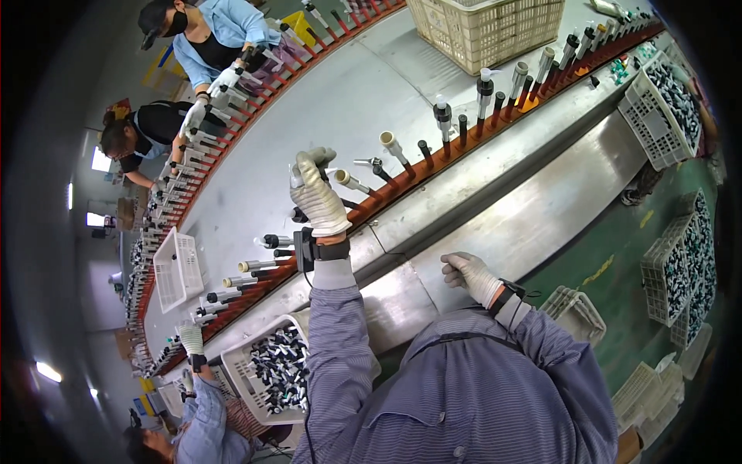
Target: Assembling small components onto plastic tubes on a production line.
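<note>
My left hand (317, 197), in a white glove, is over the conveyor's peg row with its fingers curled closed. A small translucent piece shows at its edge; what it grips is mostly hidden. Just right of it, a silver tube with a cream open end (352, 182) leans on a peg, beside a black-and-silver pump head (376, 167). A second cream-ended silver tube (396, 148) stands farther along the row. My right hand (469, 277), also gloved, hovers above the metal ledge (394, 305), fingers bent inward; whether anything lies in them is hidden.
A red-brown peg rail (433, 166) curves around the grey table (371, 93). A large cream crate (495, 35) stands on the table. A white bin of small black-and-white parts (232, 359) sits by my left arm; another filled crate (645, 124) is at right. Co-workers line the left side.
</note>
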Demonstrator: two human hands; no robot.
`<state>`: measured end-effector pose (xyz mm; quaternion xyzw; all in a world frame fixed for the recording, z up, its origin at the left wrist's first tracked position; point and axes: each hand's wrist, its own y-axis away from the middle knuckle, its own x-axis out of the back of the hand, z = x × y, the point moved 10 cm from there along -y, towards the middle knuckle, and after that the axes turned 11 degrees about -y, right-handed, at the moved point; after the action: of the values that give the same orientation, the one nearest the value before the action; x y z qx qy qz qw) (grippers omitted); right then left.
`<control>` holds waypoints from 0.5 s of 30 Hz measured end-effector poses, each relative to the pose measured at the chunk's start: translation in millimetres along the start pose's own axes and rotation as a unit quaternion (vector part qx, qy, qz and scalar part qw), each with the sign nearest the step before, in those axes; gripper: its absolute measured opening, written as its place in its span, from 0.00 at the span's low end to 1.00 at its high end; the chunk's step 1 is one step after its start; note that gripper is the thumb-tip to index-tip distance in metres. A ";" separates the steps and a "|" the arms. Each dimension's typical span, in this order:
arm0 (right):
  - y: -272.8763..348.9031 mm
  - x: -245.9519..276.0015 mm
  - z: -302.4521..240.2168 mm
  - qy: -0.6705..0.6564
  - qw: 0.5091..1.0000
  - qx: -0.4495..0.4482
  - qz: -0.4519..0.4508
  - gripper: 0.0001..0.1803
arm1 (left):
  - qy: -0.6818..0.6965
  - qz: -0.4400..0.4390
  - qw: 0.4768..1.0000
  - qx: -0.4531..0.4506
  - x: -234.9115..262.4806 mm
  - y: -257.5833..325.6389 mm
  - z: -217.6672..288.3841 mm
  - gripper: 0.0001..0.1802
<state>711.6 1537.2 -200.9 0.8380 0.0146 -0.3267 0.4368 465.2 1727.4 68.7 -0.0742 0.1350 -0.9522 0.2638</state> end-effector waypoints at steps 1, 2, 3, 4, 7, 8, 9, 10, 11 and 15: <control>-4.5 4.5 -0.1 -0.004 1.000 -0.005 0.005 0.17 | -0.029 0.004 1.000 0.002 2.3 -1.7 -4.7 0.22; -8.7 6.8 0.1 -0.005 1.000 -0.008 0.005 0.17 | -0.032 0.004 0.999 0.003 5.8 -2.1 -8.7 0.22; -10.1 8.0 -2.5 -0.001 1.000 -0.005 0.004 0.17 | -0.058 -0.007 0.998 0.023 8.2 0.3 -12.8 0.23; -11.7 8.6 -4.6 0.003 1.000 -0.002 0.002 0.17 | -0.084 -0.017 0.995 0.043 10.5 1.3 -18.1 0.23; -17.5 11.6 -3.0 0.016 1.000 -0.009 0.017 0.17 | -0.075 0.017 0.996 0.054 32.6 -0.4 -30.7 0.23; -21.2 11.6 0.7 0.017 1.000 -0.012 0.017 0.17 | -0.090 0.023 0.994 0.051 37.9 -1.8 -30.4 0.23; -25.7 9.7 5.2 0.020 1.000 -0.014 0.015 0.17 | -0.093 0.026 0.994 0.052 45.4 -5.4 -36.3 0.23; -29.7 7.7 9.7 0.023 1.000 -0.016 0.012 0.17 | -0.143 -0.004 0.989 0.047 47.1 -10.7 -44.7 0.23; -32.4 6.4 14.9 0.025 0.999 -0.019 0.011 0.17 | -0.192 -0.035 0.980 0.042 48.8 -14.4 -51.0 0.24; -45.9 -4.8 27.8 0.061 0.998 -0.024 0.014 0.16 | -0.223 0.016 0.974 0.048 91.8 -21.0 -62.9 0.24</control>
<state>678.7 1546.1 -242.6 0.8460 0.0373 -0.2683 0.4593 363.7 1710.4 21.4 -0.2692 0.0278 -0.9128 0.3059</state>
